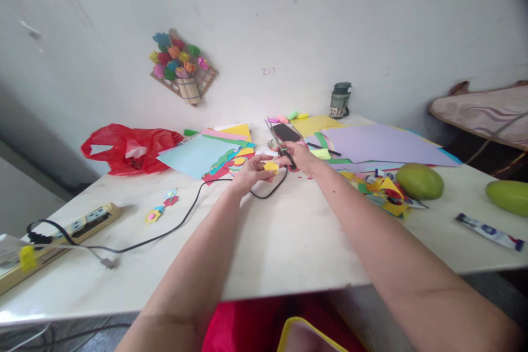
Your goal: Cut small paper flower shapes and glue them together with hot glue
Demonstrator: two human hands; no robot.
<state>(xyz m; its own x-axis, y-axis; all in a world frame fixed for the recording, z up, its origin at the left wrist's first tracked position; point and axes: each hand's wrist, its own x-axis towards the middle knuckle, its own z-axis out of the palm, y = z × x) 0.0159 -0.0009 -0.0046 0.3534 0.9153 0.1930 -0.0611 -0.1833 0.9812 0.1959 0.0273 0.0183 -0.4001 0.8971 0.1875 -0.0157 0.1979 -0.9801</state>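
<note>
Near the middle of the table, my left hand (252, 174) is closed on a small yellow paper piece (270, 166). To its right, my right hand (303, 158) grips a pair of scissors (275, 133) by the dark handles, with the blades pointing up and away toward the wall. Cut colored paper shapes (238, 161) lie just beyond my left hand. A dark phone (286, 132) rests behind the scissors. Small paper flowers (170, 202) joined in a strip lie on the left part of the table.
A black cable (181, 224) runs from the power strip (88, 224) toward my hands. A red plastic bag (132, 148) is at the left. Purple sheets (379, 143), paper scraps (388, 195), a green mango (419, 181) and a glue tube (490, 231) lie on the right.
</note>
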